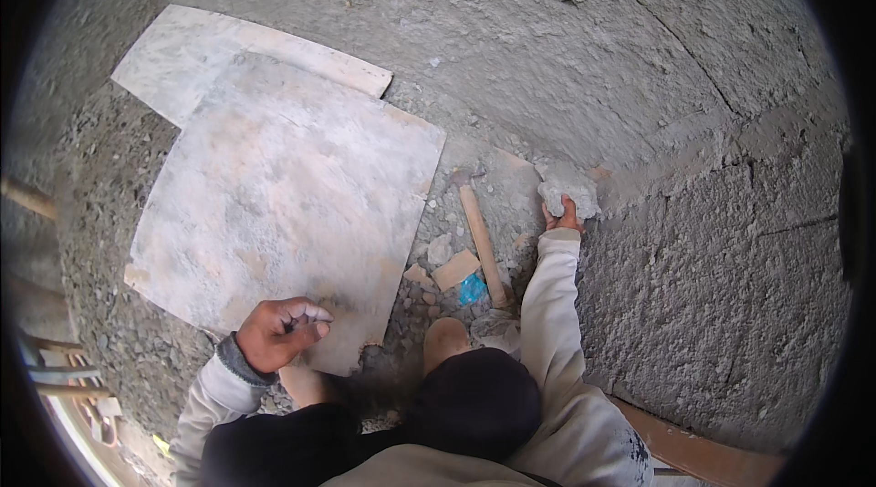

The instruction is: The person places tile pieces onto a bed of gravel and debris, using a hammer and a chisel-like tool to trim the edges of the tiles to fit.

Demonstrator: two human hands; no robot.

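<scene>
My right hand is stretched out to the foot of the walls and grips a rough, pale grey chunk of rubble. Much of the palm is hidden by the chunk and the wrist. My left hand hovers near the front edge of a large dusty board, its fingers loosely curled, a gap to the thumb, and nothing held. Between the board and my right arm lies a hammer with a wooden handle, its head pointing away from me.
Another pale board lies partly under the large one along the back wall. A rough wall rises on the right. Around the hammer are broken stones, a tan fragment and a blue plastic scrap. Wooden poles show at far left.
</scene>
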